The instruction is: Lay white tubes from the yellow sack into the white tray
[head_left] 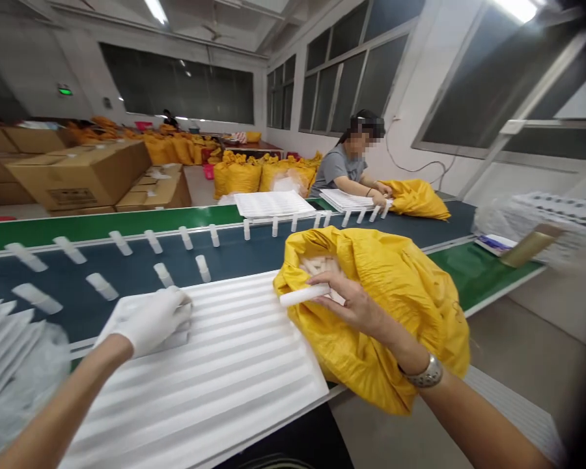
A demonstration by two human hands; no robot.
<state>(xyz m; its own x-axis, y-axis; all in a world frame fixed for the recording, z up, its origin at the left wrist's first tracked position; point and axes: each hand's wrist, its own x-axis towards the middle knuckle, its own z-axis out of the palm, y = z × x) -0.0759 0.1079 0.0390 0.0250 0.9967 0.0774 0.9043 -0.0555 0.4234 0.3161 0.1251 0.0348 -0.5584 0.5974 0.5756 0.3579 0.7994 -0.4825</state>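
My right hand [346, 299], bare and with a metal bracelet at the wrist, pinches a white plastic tube [300, 296] at the mouth of a yellow woven sack [400, 273]. More white tubes [317, 264] lie inside the sack. My left hand [159, 319], in a white glove, is over the left part of a ridged white foam tray [244, 345]. Its fingers are curled together, and whatever they hold, if anything, is hidden.
Behind the tray runs a dark conveyor belt [137, 270] with two rows of white tubes. Across it, a person [344, 163] works beside another yellow sack [415, 198] and stacked trays [273, 204]. Foam trays in plastic [19, 365] stand left. Cartons [88, 172] are behind.
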